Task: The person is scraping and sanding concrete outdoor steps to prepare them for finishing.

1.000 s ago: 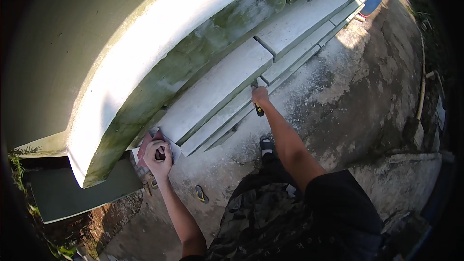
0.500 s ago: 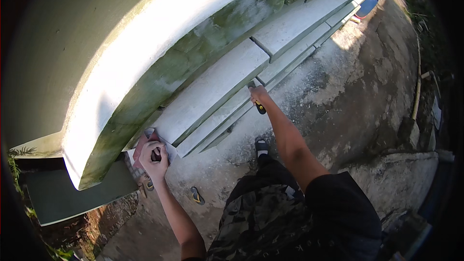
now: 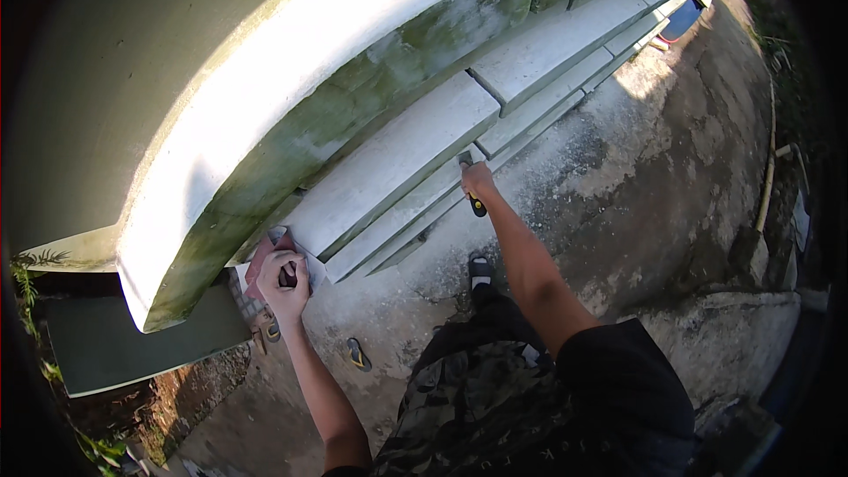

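My right hand [image 3: 478, 178] is closed around a scraper [image 3: 478, 206] with a black and yellow handle. Its flat blade [image 3: 465, 158] touches the lower ledge of a long row of pale slabs [image 3: 397, 155], just left of a joint. My left hand [image 3: 285, 283] is curled over a folded sheet of reddish sandpaper [image 3: 270, 250], at the near left end of the row. What the left fingers press against is partly hidden.
Above the slabs runs a thick curved moulding [image 3: 353, 106], green-stained on its side. White dust lies on the concrete floor [image 3: 636, 203]. A loose sandal [image 3: 358, 354] lies by my feet, a dark green panel [image 3: 146, 340] at lower left, and a blue container [image 3: 685, 19] at the far end.
The scraper and right hand have shifted slightly left along the ledge, away from the joint. My left hand keeps its hold on the sandpaper. The whole view has tilted a little.
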{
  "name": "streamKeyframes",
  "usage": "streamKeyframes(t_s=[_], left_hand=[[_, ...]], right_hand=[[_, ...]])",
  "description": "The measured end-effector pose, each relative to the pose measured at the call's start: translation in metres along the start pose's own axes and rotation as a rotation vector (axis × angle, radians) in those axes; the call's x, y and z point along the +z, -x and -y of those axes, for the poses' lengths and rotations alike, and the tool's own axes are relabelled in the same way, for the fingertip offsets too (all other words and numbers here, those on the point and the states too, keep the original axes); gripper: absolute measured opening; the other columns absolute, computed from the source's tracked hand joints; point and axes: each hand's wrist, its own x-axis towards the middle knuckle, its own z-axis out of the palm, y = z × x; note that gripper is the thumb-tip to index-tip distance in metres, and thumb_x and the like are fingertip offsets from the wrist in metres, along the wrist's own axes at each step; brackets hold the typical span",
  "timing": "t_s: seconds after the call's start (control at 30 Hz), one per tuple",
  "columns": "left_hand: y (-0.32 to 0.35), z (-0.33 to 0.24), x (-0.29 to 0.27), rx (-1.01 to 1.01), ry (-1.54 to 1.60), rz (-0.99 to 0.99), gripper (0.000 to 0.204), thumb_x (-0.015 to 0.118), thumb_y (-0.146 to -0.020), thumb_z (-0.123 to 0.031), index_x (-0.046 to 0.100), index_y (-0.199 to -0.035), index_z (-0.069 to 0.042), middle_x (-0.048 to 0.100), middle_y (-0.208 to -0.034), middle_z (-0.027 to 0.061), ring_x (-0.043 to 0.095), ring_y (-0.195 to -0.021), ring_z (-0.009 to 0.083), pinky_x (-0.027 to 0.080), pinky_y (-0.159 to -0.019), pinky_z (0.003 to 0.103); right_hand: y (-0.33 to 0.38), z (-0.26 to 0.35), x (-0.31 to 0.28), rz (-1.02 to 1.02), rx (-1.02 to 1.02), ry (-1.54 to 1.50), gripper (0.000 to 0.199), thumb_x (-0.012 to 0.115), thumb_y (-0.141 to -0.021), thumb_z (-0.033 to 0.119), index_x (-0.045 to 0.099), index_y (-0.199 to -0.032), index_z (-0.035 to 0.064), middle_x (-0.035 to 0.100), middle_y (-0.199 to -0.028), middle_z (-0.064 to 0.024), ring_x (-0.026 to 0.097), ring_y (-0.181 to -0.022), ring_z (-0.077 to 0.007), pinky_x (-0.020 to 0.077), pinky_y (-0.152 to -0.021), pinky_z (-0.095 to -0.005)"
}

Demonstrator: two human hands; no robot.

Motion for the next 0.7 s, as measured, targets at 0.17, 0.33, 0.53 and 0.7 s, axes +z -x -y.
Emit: streamKeyframes(t_s=[0.17,0.33,0.53,0.7], left_hand=[[0.009,0.007,-0.011,-0.008,-0.035,-0.008,0.007,0.061,-0.069,0.000,0.059,-0.075,-0.002,0.058,-0.073,0.0062,0.047,-0.055,0.0120,0.037,-0.053,0.023],[-0.016,-0.009,0.019,0.055,0.055,0.028,0.007,0.062,-0.068,0.001,0.059,-0.074,-0.002,0.058,-0.073,0.0065,0.047,-0.055,0.0122,0.038,-0.053,0.023],[0.011,0.008,-0.014,-0.013,-0.045,-0.011,0.006,0.062,-0.069,-0.001,0.059,-0.074,-0.002,0.058,-0.073,0.0069,0.048,-0.056,0.0128,0.038,-0.053,0.024],[0.001,0.004,-0.001,-0.036,-0.008,0.020,0.005,0.062,-0.070,-0.002,0.059,-0.074,-0.002,0.059,-0.073,0.0072,0.048,-0.056,0.0134,0.038,-0.054,0.024]], right_hand=[[0.020,-0.012,0.017,0.055,0.004,0.088,0.040,0.057,-0.082,0.030,0.057,-0.063,-0.0049,0.057,-0.052,-0.0166,0.061,-0.047,-0.0279,0.0491,-0.043,-0.0354],[-0.110,-0.049,-0.008,-0.051,-0.269,0.302,0.024,0.065,-0.073,0.018,0.059,-0.065,-0.0040,0.060,-0.058,-0.0205,0.064,-0.053,-0.0264,0.0510,-0.048,-0.0327],[0.028,-0.007,0.025,-0.040,-0.019,0.013,0.031,0.058,-0.083,0.022,0.058,-0.071,-0.0062,0.058,-0.054,-0.0176,0.060,-0.046,-0.0282,0.0486,-0.043,-0.0360],[0.033,-0.013,-0.001,-0.164,-0.111,0.057,0.041,0.053,-0.087,0.029,0.053,-0.067,-0.0068,0.054,-0.052,-0.0148,0.054,-0.039,-0.0259,0.0436,-0.036,-0.0363]])
